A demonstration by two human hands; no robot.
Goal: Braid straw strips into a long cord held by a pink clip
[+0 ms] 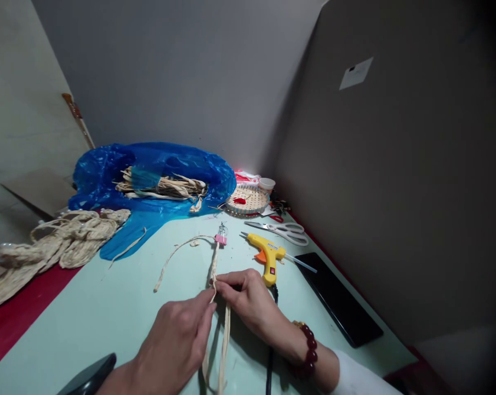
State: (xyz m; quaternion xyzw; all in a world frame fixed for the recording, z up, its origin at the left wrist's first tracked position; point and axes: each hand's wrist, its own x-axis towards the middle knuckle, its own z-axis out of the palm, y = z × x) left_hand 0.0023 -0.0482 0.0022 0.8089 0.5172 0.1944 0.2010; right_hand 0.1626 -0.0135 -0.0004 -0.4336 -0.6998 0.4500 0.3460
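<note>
A pale braid of dried plant fibre (214,262) runs toward me from a pink binder clip (220,240) on the table. My left hand (176,334) pinches one strand just below the braid's near end. Against the braid itself, thumb and forefinger of my right hand (248,299) are closed. Loose fibre strands (225,340) hang down between my hands toward the near edge. Another thin strand (176,251) curves left from the clip. A dark red bead bracelet (310,351) circles my right wrist.
Right of the braid lie a yellow glue gun (268,255), white-handled scissors (291,233) and a flat black slab (342,302). Behind are a blue plastic bag (95,170) of dried fibre and a woven tray (251,204). Woven fibre pieces (79,238) sit left.
</note>
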